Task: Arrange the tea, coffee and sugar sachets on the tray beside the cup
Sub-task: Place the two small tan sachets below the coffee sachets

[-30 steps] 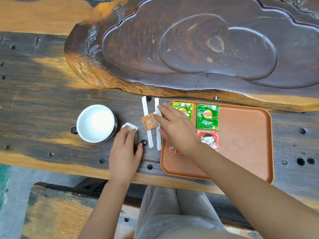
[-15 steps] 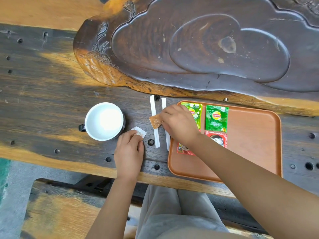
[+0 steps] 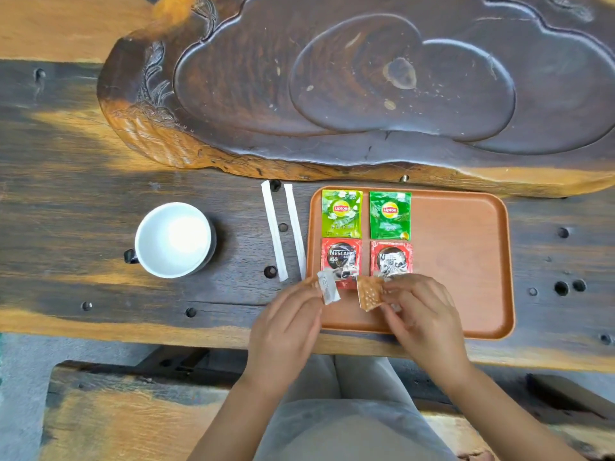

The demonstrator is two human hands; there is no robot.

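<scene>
Two small sugar sachets, white [image 3: 327,287] in the left hand [image 3: 286,331], brown [image 3: 368,293] pinched in the right hand [image 3: 422,317], have now left the table and hover over the orange rectangular tray [image 3: 466,261], ready for placing.

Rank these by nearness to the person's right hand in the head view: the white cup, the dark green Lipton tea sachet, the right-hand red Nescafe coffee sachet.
From the right hand:
1. Right-hand red Nescafe coffee sachet, on the tray just beyond the fingertips.
2. Dark green Lipton tea sachet, at the tray's far edge.
3. White cup, off the tray, far left on the wooden table.
</scene>
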